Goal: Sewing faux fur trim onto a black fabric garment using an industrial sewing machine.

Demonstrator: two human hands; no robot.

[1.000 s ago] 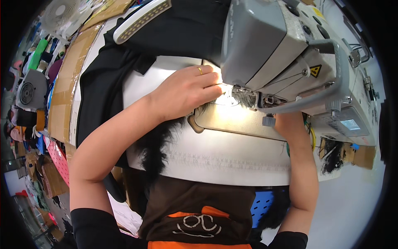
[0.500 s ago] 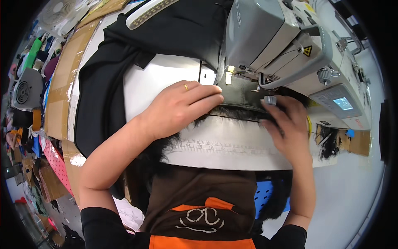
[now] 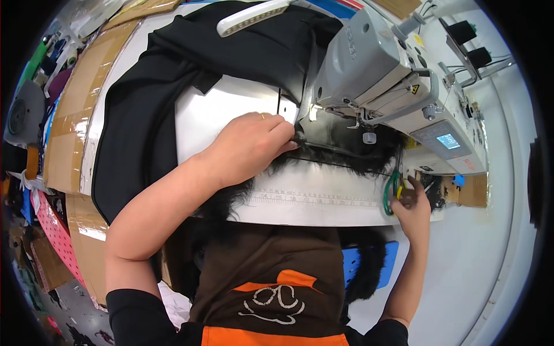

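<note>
My left hand (image 3: 251, 144), a ring on one finger, is closed on the edge of a black fabric piece with fur trim (image 3: 329, 160), left of the sewing machine's needle. The fabric lies beneath the machine head, its fur along the near edge. At the right end of the machine bed, my right hand (image 3: 412, 207) has its fingers closed at the handles of green-handled scissors (image 3: 389, 196). A bit of yellow shows beside the green; the fingers partly hide the handles. The presser foot (image 3: 356, 122) stands over the fabric.
The grey-and-white sewing machine (image 3: 366, 69) with a lit panel (image 3: 448, 142) fills the right. Black cloth (image 3: 138, 124) drapes over the table's left and back. A lamp arm (image 3: 254, 17) hangs above it. A printed ruler (image 3: 323, 199) runs along the front edge.
My right hand has left the fabric by the needle, moving right and toward me, and now grips the scissors. My left hand keeps to the fabric, fingers curled tighter. The view has shifted slightly.
</note>
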